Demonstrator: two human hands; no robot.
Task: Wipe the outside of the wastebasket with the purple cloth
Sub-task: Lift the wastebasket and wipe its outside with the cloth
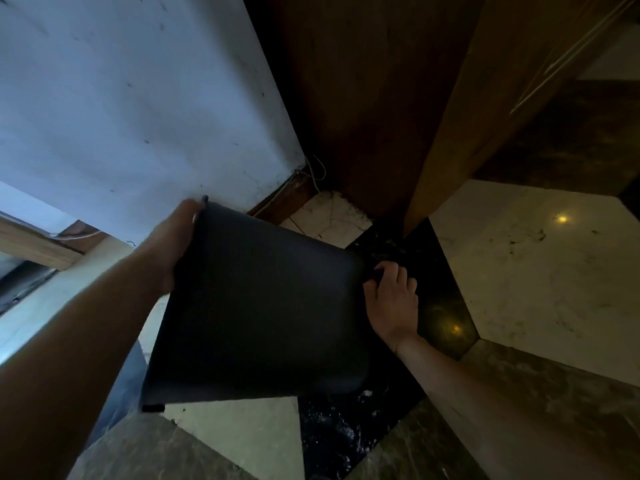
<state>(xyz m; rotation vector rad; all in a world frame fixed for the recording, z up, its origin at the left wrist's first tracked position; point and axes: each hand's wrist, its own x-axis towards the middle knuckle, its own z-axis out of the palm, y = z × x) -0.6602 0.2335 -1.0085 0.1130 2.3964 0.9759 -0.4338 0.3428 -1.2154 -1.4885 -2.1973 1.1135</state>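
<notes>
A dark grey, squarish wastebasket (263,306) is held tilted above the floor, one flat side facing me. My left hand (173,237) grips its upper left edge near the rim. My right hand (393,296) is curled against the basket's right edge; something dark sits under its fingers, but I cannot tell whether that is the purple cloth. No purple cloth shows clearly anywhere in view.
A white wall (138,98) rises at the left, with a wooden baseboard and thin wires at the corner (311,174). Dark wooden cabinet panels (363,98) stand behind and to the right. The floor (536,258) is pale and black marble tile.
</notes>
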